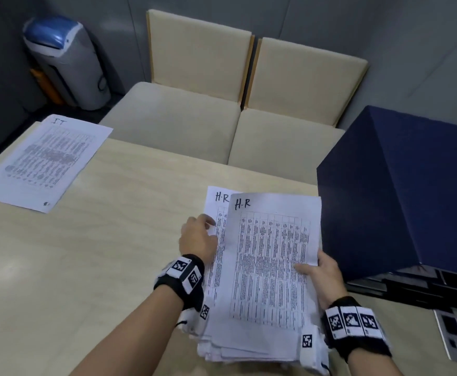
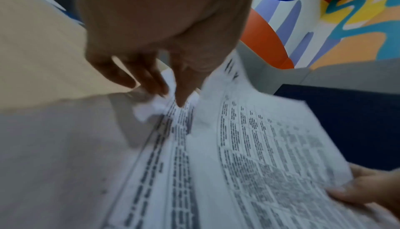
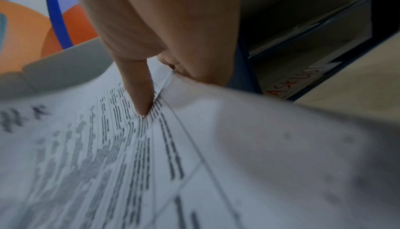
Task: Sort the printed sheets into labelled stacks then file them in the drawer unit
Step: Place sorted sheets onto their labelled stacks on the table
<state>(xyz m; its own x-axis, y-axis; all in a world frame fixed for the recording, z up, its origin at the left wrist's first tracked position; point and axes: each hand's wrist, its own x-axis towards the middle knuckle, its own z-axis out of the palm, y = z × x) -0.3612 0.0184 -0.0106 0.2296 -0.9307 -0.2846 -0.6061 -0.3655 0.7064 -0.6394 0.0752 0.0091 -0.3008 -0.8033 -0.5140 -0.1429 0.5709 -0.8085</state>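
Sorting was barely begun — the right hand (image 1: 320, 278) pinched an H.R sheet (image 1: 270, 256), the left hand (image 1: 198, 237) pressed the unsorted pile (image 1: 243, 346), relaxed — one IT sheet (image 1: 43, 161) placed, the drawer unit (image 1: 400, 191) unfilled.

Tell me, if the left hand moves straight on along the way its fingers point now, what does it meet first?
Probably the handwritten H.R label at the top of the lower H.R sheet that the left hand already touches; beyond lies bare table. Depth is uncertain.

White printed sheets (image 1: 270, 267) gridded in black, pale wood tabletop (image 1: 99, 253), navy drawer unit (image 1: 400, 185), cream chairs (image 1: 221, 85), grey bin (image 1: 67, 63) blue-lidded.
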